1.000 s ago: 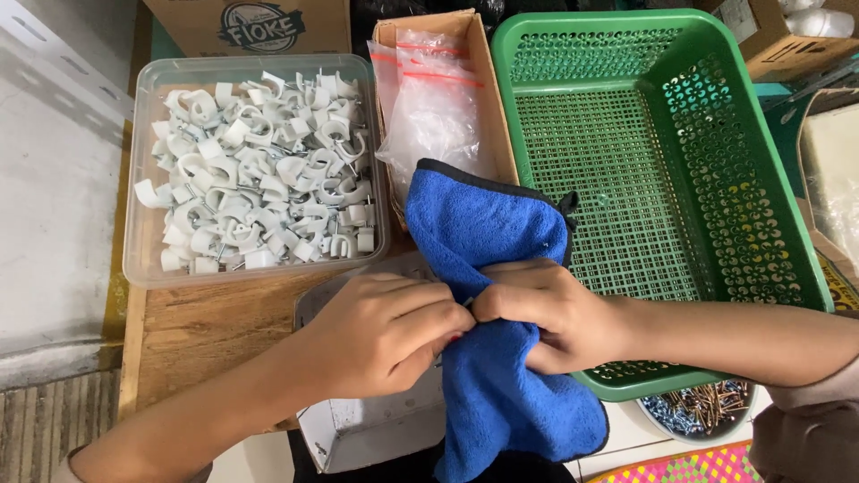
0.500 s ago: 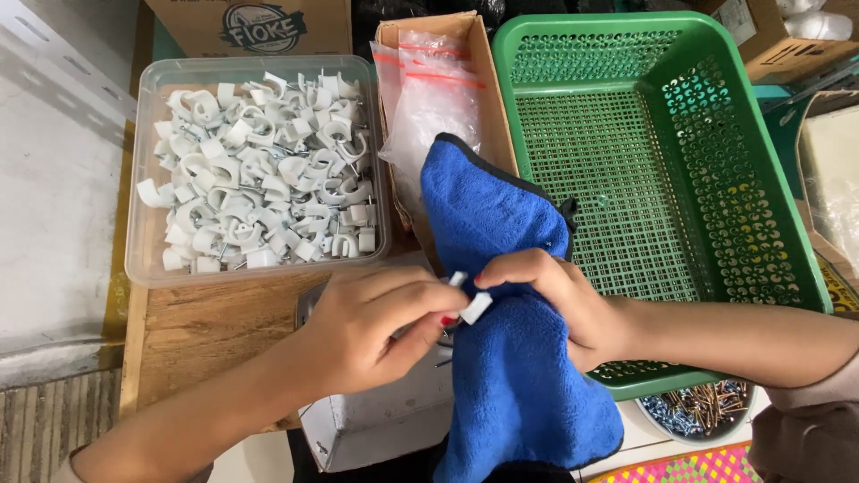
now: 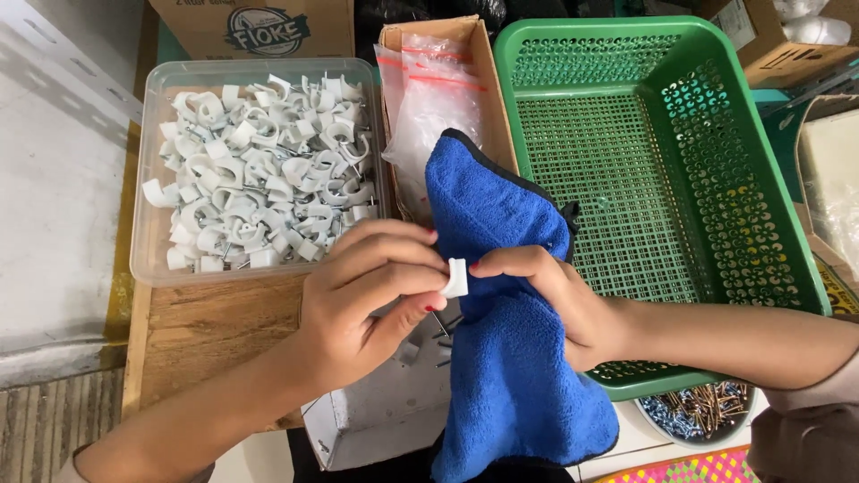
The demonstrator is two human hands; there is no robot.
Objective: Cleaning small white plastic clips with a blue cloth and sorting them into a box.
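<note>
White clip [image 3: 455, 278] pinched in your left hand [image 3: 367, 304], touching right hand [image 3: 555, 300], which grips the blue cloth [image 3: 501, 358].

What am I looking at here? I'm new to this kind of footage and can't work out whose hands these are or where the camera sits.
There is no machine: a person works with two bare hands, filmed by a camera worn on the head, looking down. The left hand pinches a small white plastic clip at its fingertips. The right hand grips a blue cloth and touches the clip's other side. To the left stands a clear tub heaped with the same white clips. Behind the cloth a narrow cardboard box holds small plastic bags. To the right is a green perforated basket, nothing visible in it. A bowl of screws peeks out near the bottom edge.
</note>
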